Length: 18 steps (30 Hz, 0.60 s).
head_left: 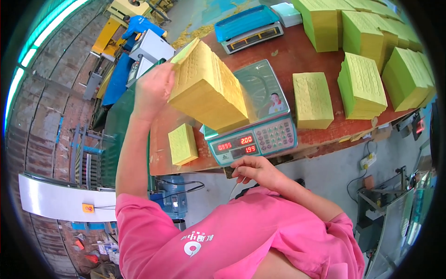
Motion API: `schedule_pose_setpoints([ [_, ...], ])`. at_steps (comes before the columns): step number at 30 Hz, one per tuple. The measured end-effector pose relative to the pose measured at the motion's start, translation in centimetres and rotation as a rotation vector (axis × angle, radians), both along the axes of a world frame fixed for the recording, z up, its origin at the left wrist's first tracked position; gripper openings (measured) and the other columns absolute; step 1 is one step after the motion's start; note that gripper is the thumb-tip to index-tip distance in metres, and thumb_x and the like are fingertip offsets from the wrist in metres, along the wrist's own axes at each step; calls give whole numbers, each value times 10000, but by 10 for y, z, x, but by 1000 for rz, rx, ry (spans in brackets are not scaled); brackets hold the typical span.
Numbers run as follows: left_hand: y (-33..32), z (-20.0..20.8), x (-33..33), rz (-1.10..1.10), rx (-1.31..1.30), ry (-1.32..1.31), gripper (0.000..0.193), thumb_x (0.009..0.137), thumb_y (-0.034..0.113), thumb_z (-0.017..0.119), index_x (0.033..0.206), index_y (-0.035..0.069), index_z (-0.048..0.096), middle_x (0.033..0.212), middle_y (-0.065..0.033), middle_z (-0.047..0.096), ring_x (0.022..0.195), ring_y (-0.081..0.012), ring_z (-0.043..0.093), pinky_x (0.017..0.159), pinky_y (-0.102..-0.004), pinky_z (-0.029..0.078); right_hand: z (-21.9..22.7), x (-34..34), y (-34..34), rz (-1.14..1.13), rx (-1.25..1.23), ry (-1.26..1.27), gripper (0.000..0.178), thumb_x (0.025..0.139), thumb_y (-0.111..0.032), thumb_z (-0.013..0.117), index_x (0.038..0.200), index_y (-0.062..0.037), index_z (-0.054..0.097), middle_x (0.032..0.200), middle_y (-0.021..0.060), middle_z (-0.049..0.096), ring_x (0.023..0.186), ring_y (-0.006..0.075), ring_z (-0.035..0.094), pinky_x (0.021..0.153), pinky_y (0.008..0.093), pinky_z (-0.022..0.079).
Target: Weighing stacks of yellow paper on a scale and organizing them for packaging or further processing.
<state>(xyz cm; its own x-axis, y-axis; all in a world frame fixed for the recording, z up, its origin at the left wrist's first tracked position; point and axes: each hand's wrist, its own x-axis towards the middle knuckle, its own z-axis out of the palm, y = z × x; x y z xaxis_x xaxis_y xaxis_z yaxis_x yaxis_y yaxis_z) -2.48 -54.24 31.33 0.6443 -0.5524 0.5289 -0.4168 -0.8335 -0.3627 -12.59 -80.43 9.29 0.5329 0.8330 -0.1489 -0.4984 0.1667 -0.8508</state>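
A tall stack of yellow paper [209, 88], its upper face embossed with rows of marks, rests tilted on the pan of a digital scale [267, 88]. My left hand [155, 88] is closed against the stack's upper left edge, its fingertips partly hidden there. Red digits glow on the scale's front panel. Just in front of that panel, my right hand [258, 171] is curled with thumb and fingers close together. A thin white cord [233, 189] hangs by those fingertips; whether they grip it I cannot tell.
A small yellow paper block [182, 144] stands left of the scale. To its right are a single paper block [313, 100] and several taller stacks [362, 86] on the red table [223, 44]. Behind sits another scale with a blue tray [246, 23]. A person in blue [141, 25] is far left.
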Motion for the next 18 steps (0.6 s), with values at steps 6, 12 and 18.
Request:
schedule_pose_setpoints([
  [6,-18,16,-108,152,44,-213,256,803,-7,612,1057,-24,637,966,-171,677,809,-317,674,694,-368,542,44,11,-7,57,119,-60,432,969,-274,551,1297,5,515,1108,113,651,953,169,626,792,311,529],
  [12,-62,-49,-241,462,-59,106,325,954,251,500,1060,-23,641,1036,-176,672,856,-348,675,721,-411,542,84,1,23,296,384,110,673,968,-422,531,1448,-4,311,1320,153,514,1147,216,554,919,379,493],
  [18,-93,-153,-302,438,-257,192,257,821,122,643,1035,-19,630,1028,-136,653,903,-298,655,765,-371,547,30,-41,71,419,-29,371,446,923,-205,571,1289,25,461,1142,133,587,945,235,626,747,382,551],
])
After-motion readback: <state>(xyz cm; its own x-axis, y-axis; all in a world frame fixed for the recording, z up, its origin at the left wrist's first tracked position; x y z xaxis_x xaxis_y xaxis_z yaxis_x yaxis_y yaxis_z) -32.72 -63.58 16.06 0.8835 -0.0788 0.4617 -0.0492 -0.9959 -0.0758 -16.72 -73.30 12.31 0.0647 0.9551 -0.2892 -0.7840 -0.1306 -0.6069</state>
